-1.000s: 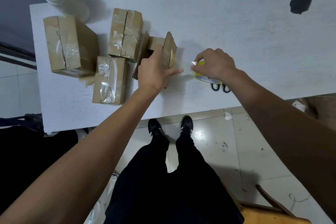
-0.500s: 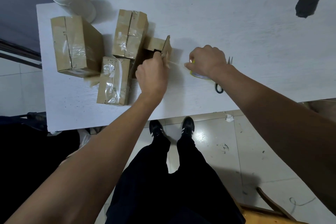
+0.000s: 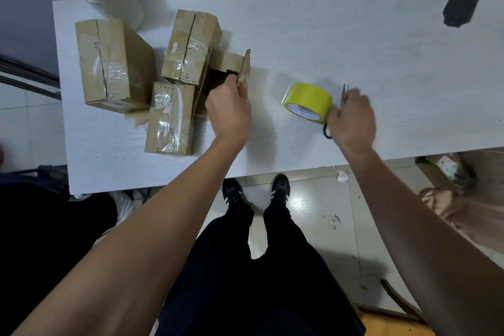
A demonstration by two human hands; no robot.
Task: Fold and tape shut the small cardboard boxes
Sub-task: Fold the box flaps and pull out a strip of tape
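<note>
White table point(image 3: 354, 43): your left hand point(image 3: 230, 114) pinches the open box point(image 3: 231, 68) flap. Your right hand point(image 3: 351, 120), blurred, grips scissors point(image 3: 344, 91) beside the yellow tape roll point(image 3: 308, 101).

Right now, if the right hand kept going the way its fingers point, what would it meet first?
The right hand points up the table, over the scissors, whose tips show past its fingers. Beyond them lies only bare white table, so the way looks free, though blur makes depth uncertain.

Left hand point(image 3: 229, 109) fingers curled, right hand point(image 3: 351, 117) blurred, reaching
</note>
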